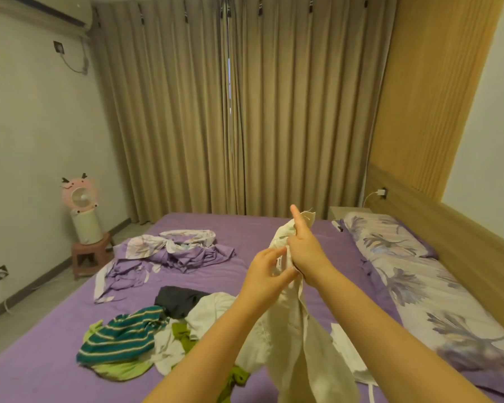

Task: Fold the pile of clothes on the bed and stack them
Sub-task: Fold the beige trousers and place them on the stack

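Note:
I hold a white garment (300, 338) up in the air over the purple bed (41, 365). My right hand (306, 251) grips its upper part, with the index finger pointing up. My left hand (266, 274) pinches the cloth just beside it, near a small label. The garment hangs down between my forearms. Below and to the left lies the pile of clothes (157, 330): a green striped top (122, 335), a dark garment (181, 299), white pieces and lime-green ones.
A crumpled purple and floral sheet (169, 251) lies further back on the bed. A floral pillow (419, 277) runs along the wooden headboard (463, 225) on the right. A pink fan (82, 210) stands on a stool by the left wall. Curtains hang behind.

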`<state>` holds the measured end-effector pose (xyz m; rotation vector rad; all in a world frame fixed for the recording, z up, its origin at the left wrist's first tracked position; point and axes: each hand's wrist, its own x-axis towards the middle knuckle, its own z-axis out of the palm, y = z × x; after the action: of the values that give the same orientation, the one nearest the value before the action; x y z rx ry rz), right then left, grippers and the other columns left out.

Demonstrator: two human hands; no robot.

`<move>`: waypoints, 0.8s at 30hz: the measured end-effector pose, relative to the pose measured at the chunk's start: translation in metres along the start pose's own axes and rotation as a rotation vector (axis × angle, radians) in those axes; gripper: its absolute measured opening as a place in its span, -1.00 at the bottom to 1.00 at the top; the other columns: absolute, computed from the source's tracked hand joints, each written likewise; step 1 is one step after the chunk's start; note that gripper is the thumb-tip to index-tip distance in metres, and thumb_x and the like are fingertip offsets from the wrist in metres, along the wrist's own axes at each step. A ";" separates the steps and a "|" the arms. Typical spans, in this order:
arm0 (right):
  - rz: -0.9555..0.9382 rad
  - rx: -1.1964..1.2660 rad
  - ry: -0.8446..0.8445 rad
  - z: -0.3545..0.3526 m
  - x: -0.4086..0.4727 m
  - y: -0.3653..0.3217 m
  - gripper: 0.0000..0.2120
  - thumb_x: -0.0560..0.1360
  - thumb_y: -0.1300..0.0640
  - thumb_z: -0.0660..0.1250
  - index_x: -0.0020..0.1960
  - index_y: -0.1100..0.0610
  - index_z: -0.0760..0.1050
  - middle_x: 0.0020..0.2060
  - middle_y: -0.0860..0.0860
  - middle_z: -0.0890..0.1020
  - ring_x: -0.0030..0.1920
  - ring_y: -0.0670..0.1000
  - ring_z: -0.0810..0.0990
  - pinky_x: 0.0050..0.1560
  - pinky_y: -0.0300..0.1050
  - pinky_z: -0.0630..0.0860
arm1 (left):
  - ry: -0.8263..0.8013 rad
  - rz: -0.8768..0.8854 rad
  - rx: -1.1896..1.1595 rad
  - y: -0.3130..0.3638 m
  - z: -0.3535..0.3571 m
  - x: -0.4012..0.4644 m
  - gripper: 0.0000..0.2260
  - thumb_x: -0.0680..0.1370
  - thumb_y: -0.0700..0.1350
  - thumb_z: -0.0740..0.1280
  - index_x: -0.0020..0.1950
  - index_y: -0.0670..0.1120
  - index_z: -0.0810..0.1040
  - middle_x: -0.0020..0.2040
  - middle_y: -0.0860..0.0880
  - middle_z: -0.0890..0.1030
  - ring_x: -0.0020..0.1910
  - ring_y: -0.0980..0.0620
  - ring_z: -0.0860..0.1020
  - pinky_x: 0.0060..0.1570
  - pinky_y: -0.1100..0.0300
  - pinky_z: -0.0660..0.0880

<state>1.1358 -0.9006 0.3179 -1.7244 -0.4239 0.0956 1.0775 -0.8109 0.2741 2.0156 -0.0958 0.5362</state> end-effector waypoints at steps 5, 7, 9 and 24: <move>0.046 0.347 -0.031 -0.005 -0.024 -0.018 -0.53 0.57 0.26 0.11 0.41 -0.10 0.24 0.21 0.01 0.48 0.11 0.01 0.56 0.00 -0.12 0.55 | 0.098 -0.016 -0.017 0.006 -0.015 -0.005 -0.63 0.44 -0.05 0.46 0.24 -0.04 0.56 0.19 0.14 0.42 0.21 0.23 0.40 -0.07 0.63 0.31; 0.088 0.544 -0.078 -0.013 -0.036 -0.028 -0.81 0.62 0.11 0.09 0.07 0.01 0.48 -0.19 0.04 0.60 -0.23 -0.01 0.61 -0.28 -0.16 0.57 | 0.131 0.009 -0.035 0.012 -0.017 -0.005 -0.74 0.45 -0.09 0.45 0.13 -0.04 0.62 0.13 0.16 0.48 0.15 0.24 0.46 -0.03 0.54 0.40; 0.087 0.615 -0.130 -0.021 -0.043 -0.030 -0.54 0.64 -0.01 0.04 -0.27 0.15 0.55 -0.37 0.07 0.58 -0.33 0.02 0.61 -0.31 -0.15 0.57 | 0.143 0.023 -0.061 0.018 -0.019 -0.002 -0.87 0.47 -0.16 0.41 0.00 -0.03 0.67 0.03 0.20 0.53 0.12 0.20 0.51 -0.03 0.44 0.45; 0.026 0.923 0.085 -0.078 -0.053 -0.033 -0.76 0.55 0.21 0.09 -0.15 0.22 0.50 -0.44 0.04 0.49 -0.43 0.00 0.56 -0.34 -0.14 0.57 | -0.108 0.109 0.174 0.008 0.019 -0.035 -0.51 0.35 0.18 0.41 0.24 0.19 0.40 0.16 0.27 0.32 0.12 0.33 0.39 0.01 0.36 0.44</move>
<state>1.1026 -0.9859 0.3567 -0.8203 -0.2306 0.1993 1.0497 -0.8373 0.2588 2.2188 -0.2327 0.5193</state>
